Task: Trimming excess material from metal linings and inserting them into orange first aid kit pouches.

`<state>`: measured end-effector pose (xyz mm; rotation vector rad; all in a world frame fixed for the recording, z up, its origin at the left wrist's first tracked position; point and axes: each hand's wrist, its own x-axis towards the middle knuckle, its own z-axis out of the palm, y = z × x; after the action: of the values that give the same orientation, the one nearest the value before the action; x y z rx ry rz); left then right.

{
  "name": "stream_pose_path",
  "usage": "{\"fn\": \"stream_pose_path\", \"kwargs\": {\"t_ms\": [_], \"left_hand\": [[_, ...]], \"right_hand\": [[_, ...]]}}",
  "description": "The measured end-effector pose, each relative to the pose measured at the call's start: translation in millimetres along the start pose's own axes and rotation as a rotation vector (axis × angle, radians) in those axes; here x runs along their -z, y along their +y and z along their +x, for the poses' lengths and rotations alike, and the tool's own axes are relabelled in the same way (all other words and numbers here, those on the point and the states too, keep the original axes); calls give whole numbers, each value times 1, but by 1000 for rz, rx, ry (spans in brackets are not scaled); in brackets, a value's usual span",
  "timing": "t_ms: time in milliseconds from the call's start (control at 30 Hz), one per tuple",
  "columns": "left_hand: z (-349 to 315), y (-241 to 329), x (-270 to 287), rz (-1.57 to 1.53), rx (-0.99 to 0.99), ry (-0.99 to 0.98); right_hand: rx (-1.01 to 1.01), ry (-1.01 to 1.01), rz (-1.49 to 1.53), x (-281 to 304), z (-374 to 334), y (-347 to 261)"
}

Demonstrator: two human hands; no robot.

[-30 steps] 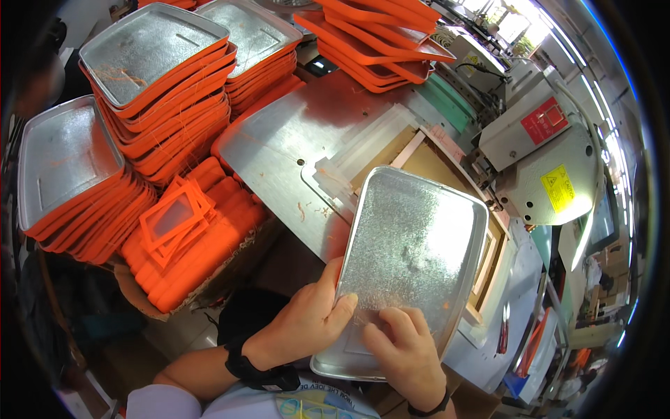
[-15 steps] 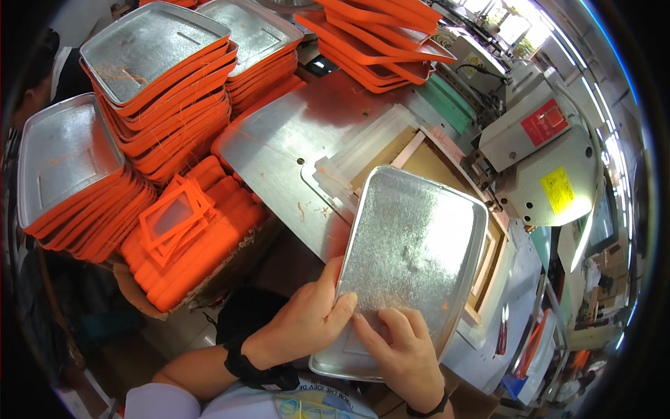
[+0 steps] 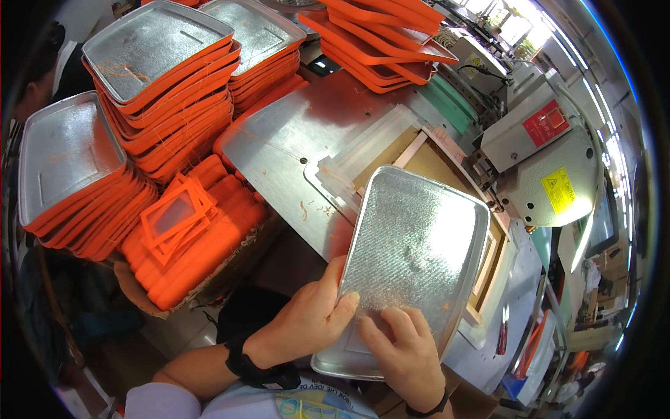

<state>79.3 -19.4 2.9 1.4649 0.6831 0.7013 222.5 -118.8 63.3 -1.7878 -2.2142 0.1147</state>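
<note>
A silver foil-faced panel (image 3: 412, 258) with rounded corners and a raised rim lies tilted in front of me. My left hand (image 3: 314, 314) grips its left edge, thumb on the foil and fingers behind. Over the panel's lower part is my right hand (image 3: 405, 349), its fingers curled and their tips at the foil close to the left thumb. The right thumb is hidden, and anything pinched there cannot be made out. Beside these fingertips a small flat rectangular outline shows on the foil.
Stacks of orange-edged silver panels (image 3: 70, 160) rise at the left. Orange frames (image 3: 171, 213) lie on orange pieces in a carton (image 3: 216, 279). Beyond the panel, a metal worktable (image 3: 279, 153) carries a wooden frame (image 3: 412, 150). A sewing machine head (image 3: 551, 181) stands right, near red-handled snips (image 3: 502, 332).
The right index finger has bent slightly and shifted at the foil beside the left thumb. The left hand keeps its grip, and the panel is almost still.
</note>
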Motion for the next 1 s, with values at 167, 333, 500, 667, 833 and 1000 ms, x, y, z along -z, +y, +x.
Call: {"fn": "stream_pose_path", "kwargs": {"t_ms": [167, 333, 500, 667, 833, 1000], "left_hand": [[0, 2, 1, 6, -18, -3], [1, 1, 1, -6, -9, 2], [1, 2, 2, -9, -24, -7], [-1, 0, -2, -7, -39, 6], [-9, 13, -3, -7, -5, -4], [-10, 10, -5, 22, -72, 15]], "right_hand": [[-56, 46, 63, -5, -7, 7], [-13, 40, -24, 1, 4, -5], [-38, 66, 12, 1, 2, 0], [-330, 162, 197, 0, 7, -10], [-443, 213, 225, -2, 13, -23], [-478, 286, 210, -7, 16, -28]]}}
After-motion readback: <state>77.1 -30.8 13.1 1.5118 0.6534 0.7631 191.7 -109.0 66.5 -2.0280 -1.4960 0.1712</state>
